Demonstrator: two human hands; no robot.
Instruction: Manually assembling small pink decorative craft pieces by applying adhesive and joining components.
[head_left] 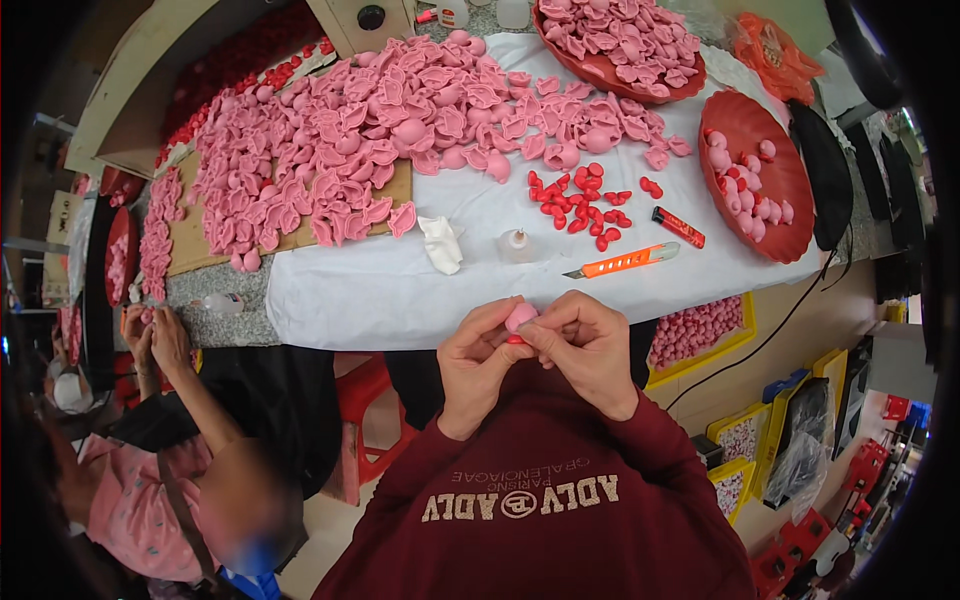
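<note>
Just off the table's near edge, my left hand [478,362] and my right hand [588,350] meet in front of my chest, both closed. Between their fingertips is a small pink rounded piece [520,316]. A small red piece [515,340] shows at its lower side, by the left thumb; whether the two are joined I cannot tell. Beyond my hands, an orange box cutter [625,261] lies with its blade out, beside a small translucent bottle [517,246] and a crumpled white tissue [440,245]. Several loose red pieces [580,205] are scattered behind the cutter.
A large heap of pink shell-like pieces [330,130] spreads over the white cloth [340,290]. Red trays [790,190] of pink pieces stand at the right and back. A red-black tube [678,227] lies nearby. At left, a co-worker's hands [160,335] hold a small piece.
</note>
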